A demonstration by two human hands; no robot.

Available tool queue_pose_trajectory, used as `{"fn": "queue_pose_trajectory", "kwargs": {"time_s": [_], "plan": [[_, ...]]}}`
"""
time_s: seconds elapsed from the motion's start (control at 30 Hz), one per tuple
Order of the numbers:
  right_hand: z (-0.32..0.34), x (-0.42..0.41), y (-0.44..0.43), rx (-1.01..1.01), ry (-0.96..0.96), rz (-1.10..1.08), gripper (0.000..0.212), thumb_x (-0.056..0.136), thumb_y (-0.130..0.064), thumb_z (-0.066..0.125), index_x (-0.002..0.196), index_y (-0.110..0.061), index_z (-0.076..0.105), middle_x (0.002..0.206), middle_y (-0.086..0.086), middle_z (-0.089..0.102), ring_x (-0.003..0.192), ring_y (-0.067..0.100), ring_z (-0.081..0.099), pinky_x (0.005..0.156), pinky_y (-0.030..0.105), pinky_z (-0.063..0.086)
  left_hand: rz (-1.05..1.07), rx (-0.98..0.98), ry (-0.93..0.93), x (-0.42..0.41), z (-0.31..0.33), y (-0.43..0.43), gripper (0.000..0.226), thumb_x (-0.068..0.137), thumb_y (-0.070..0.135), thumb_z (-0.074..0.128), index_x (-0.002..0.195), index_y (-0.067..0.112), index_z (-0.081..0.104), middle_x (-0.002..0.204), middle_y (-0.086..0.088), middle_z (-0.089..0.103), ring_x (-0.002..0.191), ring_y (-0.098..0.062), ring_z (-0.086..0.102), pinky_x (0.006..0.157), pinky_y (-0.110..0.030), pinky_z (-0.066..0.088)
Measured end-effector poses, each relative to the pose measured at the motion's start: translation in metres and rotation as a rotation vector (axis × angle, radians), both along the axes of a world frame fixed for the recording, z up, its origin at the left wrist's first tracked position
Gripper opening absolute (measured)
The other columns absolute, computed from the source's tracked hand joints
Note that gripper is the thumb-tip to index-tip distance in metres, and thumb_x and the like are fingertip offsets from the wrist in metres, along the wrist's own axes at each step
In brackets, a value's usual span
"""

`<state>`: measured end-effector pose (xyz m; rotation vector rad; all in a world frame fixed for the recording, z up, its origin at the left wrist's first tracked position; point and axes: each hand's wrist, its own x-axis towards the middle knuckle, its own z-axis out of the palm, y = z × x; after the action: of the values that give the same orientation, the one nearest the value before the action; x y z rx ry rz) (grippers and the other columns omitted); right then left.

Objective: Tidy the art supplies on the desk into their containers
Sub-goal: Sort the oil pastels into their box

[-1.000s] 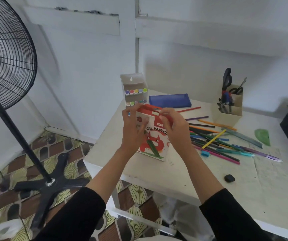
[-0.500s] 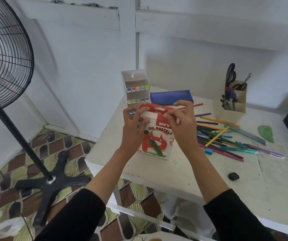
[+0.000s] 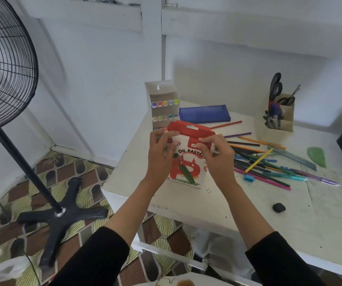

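both left hand (image 3: 161, 155) and right hand (image 3: 217, 162) clamp fingers (image 3: 206, 139) on the oil pastel box (image 3: 186, 172); its red flap (image 3: 190, 130) has swung up, likely closing next.

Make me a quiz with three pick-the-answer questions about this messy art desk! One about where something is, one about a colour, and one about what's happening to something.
1. Where do the black-handled scissors stand?
A. hanging on the wall
B. in the beige cardboard pen holder
C. on the floor

2. What colour is the flat fabric pencil case near the wall?
A. yellow
B. pink
C. blue

3. What is happening to the red-and-white oil pastels box?
A. both hands hold it
B. it lies untouched
C. it is squashed flat

Answers:
1 B, because the handles poke up out of the holder.
2 C, because its whole side shows blue.
3 A, because the left hand and the right hand grip it near its red top.
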<state>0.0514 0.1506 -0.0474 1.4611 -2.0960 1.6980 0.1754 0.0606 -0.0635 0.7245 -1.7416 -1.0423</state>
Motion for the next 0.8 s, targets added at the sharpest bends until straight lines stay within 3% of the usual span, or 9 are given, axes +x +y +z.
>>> {"fn": "queue_pose_trajectory", "kwargs": {"time_s": [0.13,0.2,0.3,0.4,0.5,0.6,0.67,0.8], "plan": [[-0.001,0.003,0.001,-0.052,-0.04,-0.082,0.01,0.085,-0.01,0.066,0.09,-0.002,0.064,0.092,0.006,0.061,0.085,0.0,0.057,0.07,0.003,0.045,-0.073,-0.03,-0.122,0.001,-0.017,0.012,0.069,0.082,0.041,0.067,0.134,0.052,0.023,0.142,0.007,0.026,0.126,-0.006,0.037,0.096,-0.017,0.045],[-0.005,0.004,0.003,-0.071,-0.222,-0.161,0.007,0.088,-0.012,0.064,0.087,-0.006,0.06,0.092,0.002,0.061,0.083,0.001,0.057,0.066,0.004,0.044,-0.111,-0.088,-0.341,0.001,-0.025,0.016,0.098,0.068,0.062,0.071,0.139,0.056,0.003,0.151,0.01,0.015,0.137,-0.014,0.026,0.107,-0.036,0.037],[-0.021,0.008,0.008,0.021,-0.517,-0.234,0.01,0.091,-0.017,0.06,0.085,-0.01,0.055,0.087,-0.004,0.06,0.079,0.006,0.059,0.058,0.008,0.047,-0.156,-0.142,-0.693,-0.001,-0.032,0.019,0.121,0.055,0.077,0.065,0.142,0.049,-0.014,0.158,0.007,0.0,0.144,-0.022,0.012,0.112,-0.058,0.02],[-0.042,0.009,0.015,0.151,-0.622,-0.228,0.015,0.091,-0.017,0.06,0.082,-0.007,0.054,0.081,-0.005,0.06,0.079,0.013,0.063,0.063,0.027,0.056,-0.227,-0.122,-0.899,0.002,-0.038,0.012,0.125,0.059,0.068,0.073,0.143,0.044,-0.017,0.157,0.003,0.006,0.142,-0.025,0.012,0.112,-0.061,0.015],[-0.061,0.002,0.027,0.342,-0.46,-0.148,0.016,0.09,-0.02,0.061,0.08,-0.009,0.06,0.084,0.002,0.066,0.084,0.02,0.062,0.067,0.024,0.049,-0.31,-0.165,-0.984,0.012,-0.043,-0.001,0.124,0.06,0.062,0.076,0.145,0.042,-0.013,0.154,0.002,0.014,0.139,-0.025,0.017,0.113,-0.059,0.013],[-0.076,-0.002,0.034,0.557,-0.232,-0.087,0.018,0.089,-0.026,0.063,0.093,-0.009,0.071,0.116,0.002,0.061,0.112,0.021,0.047,0.087,0.022,0.03,-0.412,-0.196,-1.076,0.028,-0.046,-0.014,0.125,0.061,0.06,0.078,0.146,0.04,-0.012,0.155,0.002,0.011,0.142,-0.024,0.01,0.114,-0.057,-0.001],[-0.08,-0.002,0.036,0.583,-0.206,-0.058,0.019,0.088,-0.026,0.064,0.096,-0.011,0.072,0.126,-0.001,0.055,0.117,0.019,0.037,0.091,0.022,0.024,-0.449,-0.215,-1.091,0.034,-0.047,-0.023,0.125,0.06,0.059,0.079,0.147,0.04,-0.009,0.156,0.002,0.01,0.143,-0.024,0.007,0.114,-0.057,-0.007],[-0.087,-0.001,0.041,0.587,-0.078,-0.009,0.017,0.086,-0.024,0.066,0.1,-0.018,0.072,0.126,-0.002,0.056,0.114,0.021,0.039,0.088,0.023,0.027,-0.483,-0.226,-1.089,0.036,-0.049,-0.035,0.123,0.059,0.061,0.078,0.147,0.04,-0.004,0.157,0.003,0.011,0.143,-0.021,0.007,0.113,-0.052,-0.011]]}}
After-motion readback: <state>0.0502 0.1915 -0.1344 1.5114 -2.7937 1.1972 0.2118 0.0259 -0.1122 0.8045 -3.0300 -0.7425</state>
